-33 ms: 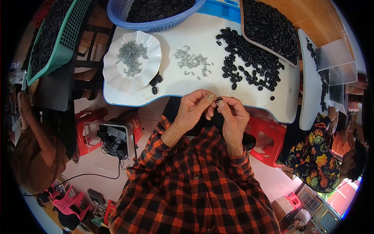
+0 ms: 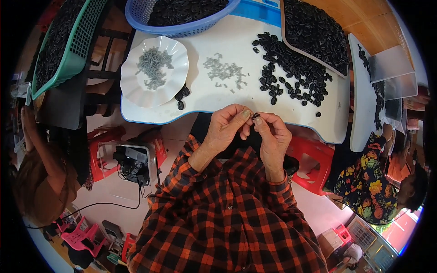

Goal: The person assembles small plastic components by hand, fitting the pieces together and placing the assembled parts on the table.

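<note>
White surface (image 2: 205,98): black ovals (image 2: 291,61), clear bits (image 2: 221,70); red stool (image 2: 324,154) on floor (image 2: 114,195). Right grip (image 2: 275,134) clamped on black piece (image 2: 256,115) at near edge; left grip (image 2: 224,127) together, contents unclear. Unchanged from earlier frame.

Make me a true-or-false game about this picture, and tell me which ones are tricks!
1. The white wavy-edged plate holds small grey stick-like pieces. True.
2. The round blue plastic basket holds red pieces. False: the basket holds black pieces.
3. The right hand has a small black piece at its fingers. True.
4. The left hand is on the plate. False: the left hand is close beside the right hand.
5. Loose grey pieces lie between the plate and the loose oval black pieces. True.
6. The long-sleeved shirt is plain blue. False: the shirt is orange-red and black checked.
</note>
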Action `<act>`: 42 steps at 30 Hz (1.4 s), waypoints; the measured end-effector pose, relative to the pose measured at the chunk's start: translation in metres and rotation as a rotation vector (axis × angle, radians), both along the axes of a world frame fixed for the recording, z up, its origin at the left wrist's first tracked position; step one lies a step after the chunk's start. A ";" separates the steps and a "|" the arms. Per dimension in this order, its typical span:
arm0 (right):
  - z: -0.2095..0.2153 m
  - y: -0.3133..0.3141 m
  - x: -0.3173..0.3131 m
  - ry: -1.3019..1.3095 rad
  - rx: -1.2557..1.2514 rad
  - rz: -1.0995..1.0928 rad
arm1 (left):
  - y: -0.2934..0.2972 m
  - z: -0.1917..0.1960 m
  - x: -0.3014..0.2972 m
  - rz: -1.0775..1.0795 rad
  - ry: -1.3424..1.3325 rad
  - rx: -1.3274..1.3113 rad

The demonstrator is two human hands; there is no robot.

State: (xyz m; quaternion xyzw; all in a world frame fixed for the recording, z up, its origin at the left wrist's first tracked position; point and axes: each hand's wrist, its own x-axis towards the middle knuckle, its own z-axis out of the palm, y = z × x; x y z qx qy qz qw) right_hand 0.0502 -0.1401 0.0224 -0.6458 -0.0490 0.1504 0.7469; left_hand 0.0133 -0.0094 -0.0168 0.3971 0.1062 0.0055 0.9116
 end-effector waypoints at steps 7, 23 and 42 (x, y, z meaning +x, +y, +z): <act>0.001 0.000 0.000 -0.013 -0.020 -0.005 | 0.000 0.001 0.000 0.009 0.013 0.035; 0.002 0.006 -0.006 -0.139 -0.247 -0.118 | -0.003 0.011 -0.003 0.115 -0.040 0.369; 0.009 0.007 -0.005 -0.169 -0.236 -0.075 | -0.008 0.006 -0.001 0.099 -0.076 0.290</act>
